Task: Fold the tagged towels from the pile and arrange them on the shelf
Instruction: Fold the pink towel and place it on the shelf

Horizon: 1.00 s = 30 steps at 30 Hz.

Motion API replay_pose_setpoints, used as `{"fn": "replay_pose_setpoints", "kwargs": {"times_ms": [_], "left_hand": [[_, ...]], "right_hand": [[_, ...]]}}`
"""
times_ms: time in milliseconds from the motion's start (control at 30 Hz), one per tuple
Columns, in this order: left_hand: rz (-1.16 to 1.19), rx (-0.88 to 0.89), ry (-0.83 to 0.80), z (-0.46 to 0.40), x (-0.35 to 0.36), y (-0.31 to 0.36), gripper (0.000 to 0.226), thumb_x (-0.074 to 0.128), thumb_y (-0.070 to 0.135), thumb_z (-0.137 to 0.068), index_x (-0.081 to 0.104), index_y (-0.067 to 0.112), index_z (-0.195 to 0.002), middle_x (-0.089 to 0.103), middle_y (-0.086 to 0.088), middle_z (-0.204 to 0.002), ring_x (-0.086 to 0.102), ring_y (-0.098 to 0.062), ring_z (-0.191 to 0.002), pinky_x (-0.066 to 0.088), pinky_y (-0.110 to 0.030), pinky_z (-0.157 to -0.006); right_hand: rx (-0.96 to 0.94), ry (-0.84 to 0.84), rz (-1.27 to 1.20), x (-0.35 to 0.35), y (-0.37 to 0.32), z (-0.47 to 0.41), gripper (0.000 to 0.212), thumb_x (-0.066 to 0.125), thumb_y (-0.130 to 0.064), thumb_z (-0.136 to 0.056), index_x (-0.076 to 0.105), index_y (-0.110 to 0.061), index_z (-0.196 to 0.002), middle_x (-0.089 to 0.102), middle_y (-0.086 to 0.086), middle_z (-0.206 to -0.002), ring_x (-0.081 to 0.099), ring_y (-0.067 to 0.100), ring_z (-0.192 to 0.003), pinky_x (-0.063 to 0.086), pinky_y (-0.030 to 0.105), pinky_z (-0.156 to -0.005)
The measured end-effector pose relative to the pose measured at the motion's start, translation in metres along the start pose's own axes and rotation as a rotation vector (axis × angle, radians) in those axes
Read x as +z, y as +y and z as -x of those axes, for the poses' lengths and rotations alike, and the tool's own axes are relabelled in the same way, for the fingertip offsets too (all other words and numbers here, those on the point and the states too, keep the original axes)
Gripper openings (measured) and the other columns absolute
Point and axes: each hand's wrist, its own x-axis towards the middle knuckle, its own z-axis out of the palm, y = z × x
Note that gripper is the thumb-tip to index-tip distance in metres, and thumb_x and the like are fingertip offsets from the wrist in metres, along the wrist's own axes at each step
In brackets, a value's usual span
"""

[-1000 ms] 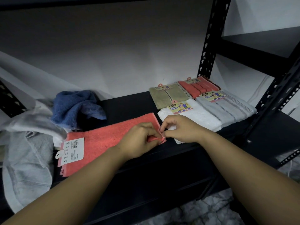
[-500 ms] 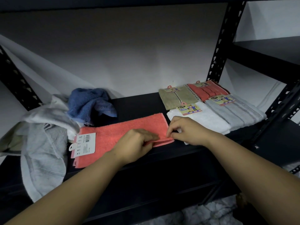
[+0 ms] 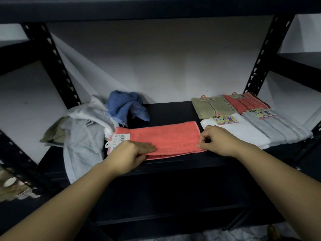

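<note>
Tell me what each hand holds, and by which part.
The right hand pinches the coral towel at its right end. The left hand lies flat on its near edge, gripping nothing.

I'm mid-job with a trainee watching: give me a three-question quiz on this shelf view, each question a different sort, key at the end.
1. True or false: the right hand pinches the right end of the coral towel.
2. How many folded towels lie in the block at the right of the shelf? A) two B) four C) six
3. Fill in: the crumpled towel behind the coral one is ____ in colour.

Key
1. True; the left hand meanwhile rests on the towel's near edge beside its white tag.
2. B: the beige towel and red towel behind, the white towel and grey towel in front.
3. Blue.
</note>
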Motion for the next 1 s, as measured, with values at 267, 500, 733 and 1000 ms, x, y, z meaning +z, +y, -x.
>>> {"fn": "replay_pose_setpoints", "kwargs": {"times_ms": [267,500,733,1000], "left_hand": [[-0.066,-0.032,0.056,0.048,-0.022,-0.03,0.051,0.067,0.007,-0.097,0.061,0.031,-0.142,0.055,0.017,-0.145,0.045,0.002,-0.138,0.027,-0.013,-0.119],[-0.07,-0.072,-0.084,0.065,-0.032,-0.046,0.06,0.04,0.016,-0.1,0.034,0.028,-0.159,0.027,0.013,-0.165,0.013,0.003,-0.155,0.005,-0.027,-0.129],[-0.001,-0.154,0.064,0.045,-0.04,-0.03,0.063,0.028,0.043,-0.098,0.044,0.023,-0.156,0.037,0.006,-0.163,0.021,-0.003,-0.154,0.01,-0.032,-0.129],[-0.31,-0.381,-0.05,-0.007,-0.012,-0.028,0.072,0.02,0.055,-0.102,0.027,0.014,-0.162,0.025,-0.012,-0.169,0.018,-0.026,-0.157,0.004,-0.041,-0.129]], "right_hand": [[0.028,-0.002,-0.033,-0.005,-0.008,0.001,0.015,0.083,-0.026,-0.088,0.075,-0.019,-0.076,0.059,-0.003,-0.1,0.061,-0.003,-0.072,0.045,0.005,-0.055],[0.061,-0.006,-0.041,-0.007,-0.017,0.008,0.012,0.083,-0.022,-0.087,0.077,-0.019,-0.077,0.06,-0.003,-0.101,0.059,-0.01,-0.076,0.046,0.006,-0.059],[0.013,0.354,-0.034,0.014,-0.064,-0.013,0.007,0.075,-0.025,-0.081,0.07,-0.029,-0.078,0.057,-0.006,-0.091,0.053,0.022,-0.098,0.043,0.036,-0.088],[0.047,0.058,0.023,0.099,-0.161,-0.071,0.067,0.048,-0.046,-0.105,0.031,-0.016,-0.162,0.027,0.009,-0.169,0.023,0.026,-0.156,0.017,0.039,-0.127]]}}
